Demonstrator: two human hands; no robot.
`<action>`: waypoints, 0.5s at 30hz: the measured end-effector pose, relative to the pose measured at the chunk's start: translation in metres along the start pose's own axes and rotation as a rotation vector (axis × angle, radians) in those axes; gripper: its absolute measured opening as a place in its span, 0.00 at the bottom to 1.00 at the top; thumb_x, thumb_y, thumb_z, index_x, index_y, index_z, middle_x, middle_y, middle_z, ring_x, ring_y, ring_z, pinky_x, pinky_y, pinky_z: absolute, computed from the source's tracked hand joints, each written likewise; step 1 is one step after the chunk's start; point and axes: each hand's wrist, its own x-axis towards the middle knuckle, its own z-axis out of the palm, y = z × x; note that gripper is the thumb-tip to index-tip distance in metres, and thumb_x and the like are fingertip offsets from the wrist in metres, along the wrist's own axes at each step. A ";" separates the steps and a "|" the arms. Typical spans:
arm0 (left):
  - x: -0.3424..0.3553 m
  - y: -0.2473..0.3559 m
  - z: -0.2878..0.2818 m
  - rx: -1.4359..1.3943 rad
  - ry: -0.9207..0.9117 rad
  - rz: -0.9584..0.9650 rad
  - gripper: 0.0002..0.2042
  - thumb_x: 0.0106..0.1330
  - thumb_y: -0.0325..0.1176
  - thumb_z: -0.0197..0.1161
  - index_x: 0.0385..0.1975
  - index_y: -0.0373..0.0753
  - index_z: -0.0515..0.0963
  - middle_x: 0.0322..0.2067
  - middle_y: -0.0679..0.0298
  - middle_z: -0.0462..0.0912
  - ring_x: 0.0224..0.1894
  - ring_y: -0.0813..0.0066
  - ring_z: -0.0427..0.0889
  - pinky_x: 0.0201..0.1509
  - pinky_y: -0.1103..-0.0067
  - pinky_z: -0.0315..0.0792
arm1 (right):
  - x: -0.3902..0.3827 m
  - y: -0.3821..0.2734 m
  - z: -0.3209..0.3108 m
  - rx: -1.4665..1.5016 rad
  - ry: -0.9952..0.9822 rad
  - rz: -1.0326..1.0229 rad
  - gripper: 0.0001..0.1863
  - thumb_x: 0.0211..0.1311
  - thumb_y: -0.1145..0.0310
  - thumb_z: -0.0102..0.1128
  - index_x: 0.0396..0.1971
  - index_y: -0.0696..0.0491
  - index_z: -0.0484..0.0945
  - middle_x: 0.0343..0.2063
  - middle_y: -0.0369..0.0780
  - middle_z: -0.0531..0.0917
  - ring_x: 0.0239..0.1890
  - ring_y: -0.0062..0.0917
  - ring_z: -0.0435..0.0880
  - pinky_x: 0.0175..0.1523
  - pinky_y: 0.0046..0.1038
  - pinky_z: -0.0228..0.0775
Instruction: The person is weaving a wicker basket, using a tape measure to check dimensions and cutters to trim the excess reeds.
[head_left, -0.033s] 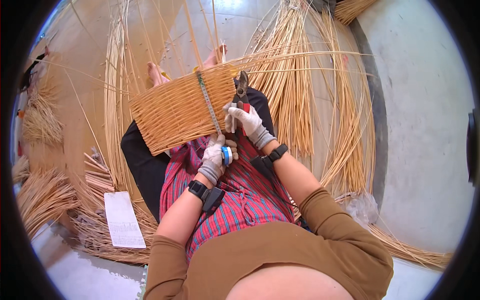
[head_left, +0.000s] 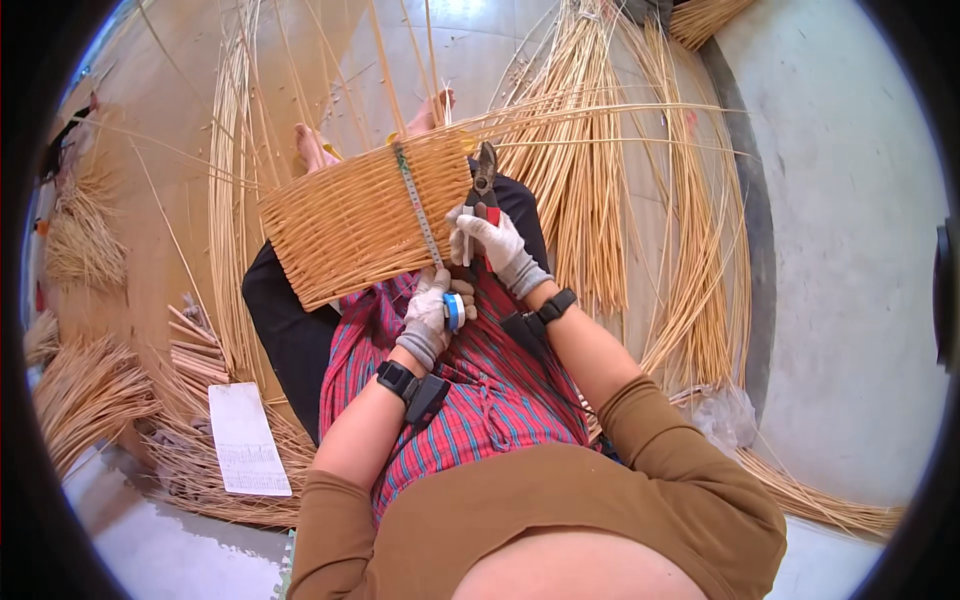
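Observation:
A woven wicker panel rests tilted across my knees, with long uncut canes rising from its far side. My left hand, in a white glove, is closed on a blue and white tape measure at the panel's near edge. The tape's blade lies across the weave up to the far edge. My right hand, gloved too, grips red-handled pruning shears beside the panel's right edge, their jaws pointing away from me.
Long bundles of cane lie on the floor at the far right. More bundles are at the left, near a white paper sheet. My bare feet show past the panel. A clear plastic bag sits at right.

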 end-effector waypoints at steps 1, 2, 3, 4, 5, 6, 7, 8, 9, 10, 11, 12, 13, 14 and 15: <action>0.000 -0.001 -0.001 -0.011 -0.003 0.005 0.07 0.81 0.43 0.56 0.49 0.50 0.70 0.29 0.59 0.82 0.21 0.69 0.81 0.21 0.75 0.78 | -0.001 0.001 0.000 0.012 -0.005 0.002 0.16 0.75 0.64 0.56 0.52 0.61 0.79 0.30 0.41 0.86 0.28 0.28 0.87 0.29 0.26 0.78; 0.000 -0.002 -0.002 -0.023 -0.006 0.010 0.07 0.81 0.43 0.56 0.49 0.49 0.70 0.29 0.59 0.82 0.21 0.69 0.81 0.21 0.75 0.78 | -0.001 0.002 0.001 0.006 -0.005 0.000 0.16 0.75 0.64 0.56 0.52 0.61 0.79 0.30 0.41 0.86 0.28 0.28 0.87 0.29 0.26 0.78; 0.001 -0.002 -0.002 -0.035 -0.011 0.015 0.07 0.81 0.42 0.56 0.49 0.49 0.70 0.29 0.59 0.82 0.22 0.69 0.81 0.21 0.75 0.78 | -0.002 0.002 0.001 -0.001 -0.006 -0.002 0.16 0.75 0.64 0.56 0.52 0.61 0.79 0.30 0.41 0.86 0.28 0.28 0.87 0.29 0.26 0.77; 0.002 -0.002 -0.003 -0.025 -0.016 0.014 0.08 0.81 0.42 0.56 0.49 0.49 0.70 0.29 0.59 0.82 0.22 0.69 0.81 0.22 0.75 0.78 | -0.002 0.002 0.002 -0.008 -0.007 -0.004 0.16 0.76 0.64 0.56 0.52 0.61 0.78 0.30 0.41 0.86 0.28 0.28 0.87 0.29 0.26 0.77; 0.002 -0.002 -0.004 -0.016 -0.022 0.014 0.08 0.81 0.42 0.56 0.49 0.49 0.70 0.29 0.59 0.81 0.23 0.69 0.81 0.23 0.74 0.79 | -0.002 0.003 0.002 -0.008 0.000 -0.004 0.16 0.75 0.64 0.57 0.52 0.61 0.78 0.30 0.41 0.86 0.28 0.28 0.87 0.29 0.26 0.77; 0.003 -0.002 -0.005 -0.007 -0.026 0.013 0.08 0.81 0.42 0.56 0.50 0.48 0.70 0.29 0.59 0.81 0.23 0.70 0.81 0.23 0.74 0.79 | -0.002 0.003 0.002 -0.007 0.006 -0.004 0.16 0.75 0.64 0.57 0.52 0.61 0.78 0.29 0.40 0.85 0.28 0.28 0.87 0.29 0.26 0.77; 0.003 -0.003 -0.005 -0.023 -0.024 0.005 0.08 0.81 0.42 0.56 0.50 0.48 0.70 0.30 0.59 0.80 0.24 0.70 0.80 0.25 0.73 0.80 | -0.002 0.003 0.003 -0.006 0.011 -0.003 0.16 0.75 0.64 0.57 0.52 0.61 0.78 0.29 0.40 0.85 0.27 0.28 0.86 0.29 0.26 0.77; 0.003 -0.005 -0.005 -0.039 -0.022 -0.003 0.09 0.81 0.42 0.56 0.50 0.47 0.70 0.30 0.59 0.80 0.24 0.70 0.80 0.26 0.72 0.81 | -0.003 0.004 0.004 -0.047 0.013 -0.004 0.16 0.75 0.64 0.57 0.51 0.60 0.78 0.29 0.40 0.85 0.27 0.27 0.86 0.29 0.26 0.77; 0.005 -0.003 -0.005 -0.050 -0.026 -0.006 0.09 0.82 0.42 0.55 0.50 0.46 0.70 0.31 0.59 0.80 0.25 0.70 0.79 0.28 0.71 0.81 | -0.002 0.003 0.003 -0.088 0.016 -0.014 0.16 0.75 0.64 0.58 0.51 0.60 0.78 0.28 0.40 0.85 0.27 0.27 0.86 0.29 0.26 0.77; 0.006 -0.002 -0.006 -0.059 -0.046 0.007 0.09 0.82 0.42 0.55 0.50 0.44 0.71 0.31 0.59 0.79 0.25 0.70 0.79 0.29 0.71 0.81 | -0.001 0.003 0.004 -0.129 0.019 -0.025 0.16 0.75 0.64 0.58 0.51 0.60 0.78 0.28 0.39 0.85 0.26 0.27 0.86 0.29 0.26 0.77; 0.004 -0.002 -0.008 -0.069 -0.066 0.019 0.10 0.82 0.42 0.55 0.50 0.43 0.72 0.31 0.59 0.79 0.25 0.69 0.78 0.30 0.71 0.81 | -0.002 0.004 0.006 -0.129 0.022 -0.019 0.15 0.74 0.63 0.58 0.51 0.59 0.78 0.27 0.40 0.86 0.26 0.26 0.85 0.29 0.26 0.76; 0.003 -0.001 -0.009 -0.075 -0.089 0.031 0.10 0.82 0.42 0.54 0.49 0.42 0.72 0.31 0.59 0.78 0.26 0.69 0.78 0.31 0.70 0.81 | -0.001 0.006 0.006 -0.089 0.022 -0.028 0.15 0.75 0.63 0.59 0.50 0.58 0.79 0.27 0.39 0.86 0.26 0.24 0.86 0.29 0.25 0.77; 0.000 0.002 -0.010 -0.045 -0.075 0.068 0.11 0.83 0.42 0.53 0.49 0.40 0.73 0.31 0.58 0.80 0.26 0.68 0.80 0.30 0.70 0.81 | -0.001 0.009 0.005 -0.051 0.026 -0.037 0.14 0.75 0.63 0.59 0.49 0.58 0.80 0.27 0.38 0.86 0.25 0.23 0.86 0.28 0.24 0.77; -0.005 0.007 -0.013 -0.016 -0.060 0.105 0.12 0.83 0.42 0.51 0.48 0.39 0.74 0.31 0.58 0.82 0.26 0.67 0.82 0.30 0.70 0.81 | 0.001 0.011 0.003 -0.055 0.036 -0.028 0.14 0.76 0.62 0.59 0.49 0.57 0.80 0.27 0.38 0.86 0.25 0.24 0.86 0.29 0.25 0.77; -0.011 0.013 -0.018 0.011 -0.040 0.143 0.13 0.84 0.42 0.50 0.47 0.38 0.75 0.30 0.58 0.84 0.26 0.66 0.84 0.30 0.70 0.81 | 0.001 0.010 0.003 -0.055 0.030 -0.029 0.14 0.76 0.62 0.59 0.50 0.57 0.80 0.27 0.38 0.86 0.25 0.24 0.86 0.29 0.25 0.78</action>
